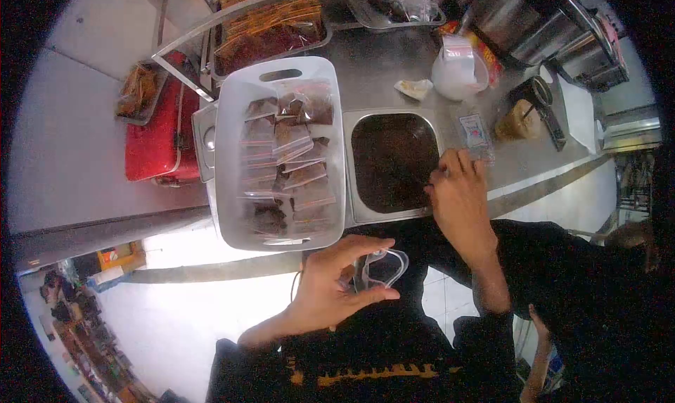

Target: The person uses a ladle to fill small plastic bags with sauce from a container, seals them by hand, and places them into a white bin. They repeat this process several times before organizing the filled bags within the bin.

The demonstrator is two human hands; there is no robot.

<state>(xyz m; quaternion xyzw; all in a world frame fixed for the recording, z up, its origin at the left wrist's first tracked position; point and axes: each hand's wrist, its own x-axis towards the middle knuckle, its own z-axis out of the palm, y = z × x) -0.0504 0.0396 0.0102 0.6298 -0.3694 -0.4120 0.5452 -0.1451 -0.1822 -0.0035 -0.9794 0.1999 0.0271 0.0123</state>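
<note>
My left hand (330,283) holds a small clear zip bag (382,267) by its mouth, close to my body and below the counter edge. My right hand (458,192) rests with closed fingers at the right rim of a sunken steel tray (355,164) filled with a dark brown product (392,160); whether it pinches anything is hidden. Left of that tray stands a white plastic basket (226,157) holding several filled clear bags of the dark product (292,164).
A steel counter (394,65) carries a white jug (457,69), a crumpled tissue (413,88), a small packet (474,130) and a drink cup (520,120). Trays of packed goods (271,30) lie behind. A red case (158,132) stands at the left.
</note>
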